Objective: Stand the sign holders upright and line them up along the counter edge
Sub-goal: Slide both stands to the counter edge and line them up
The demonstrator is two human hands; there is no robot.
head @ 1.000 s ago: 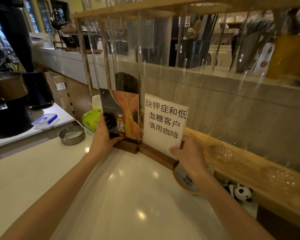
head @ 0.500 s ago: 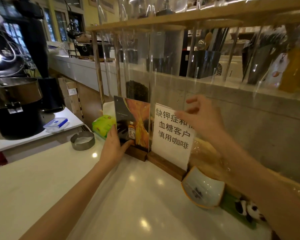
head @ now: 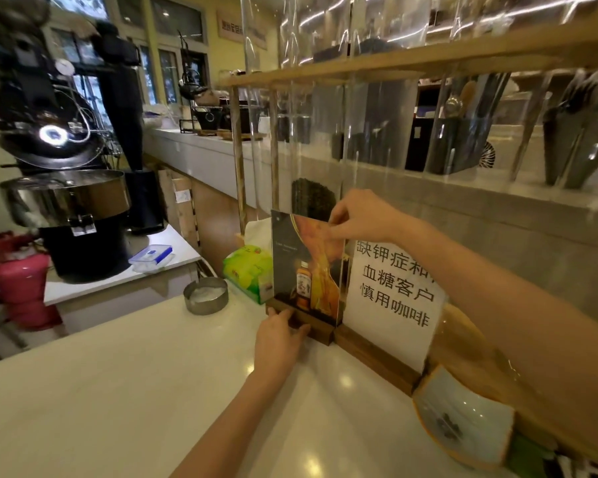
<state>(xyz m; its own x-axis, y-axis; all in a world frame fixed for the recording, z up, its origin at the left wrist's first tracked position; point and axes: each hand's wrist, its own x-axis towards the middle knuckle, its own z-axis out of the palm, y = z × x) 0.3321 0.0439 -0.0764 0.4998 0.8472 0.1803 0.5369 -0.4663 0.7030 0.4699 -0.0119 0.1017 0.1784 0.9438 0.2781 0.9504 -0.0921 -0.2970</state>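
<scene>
White counter (head: 125, 401) fills the front of a coffee shop, with clear tubes on a wooden rack behind it. Two sign holders stand upright side by side at the far edge, wooden bases touching. The picture sign holder (head: 306, 270) shows a bottle. The right hand (head: 361, 219) pinches its top edge with fingers closed on it. The left hand (head: 280, 339) presses its fingers against the wooden base; a full grip cannot be told. The white paper sign holder (head: 394, 301) has black writing. A green tissue pack (head: 247, 272) and a metal ring (head: 206, 294) sit nearby to the left. A small dish (head: 463, 419) leans to the right.
</scene>
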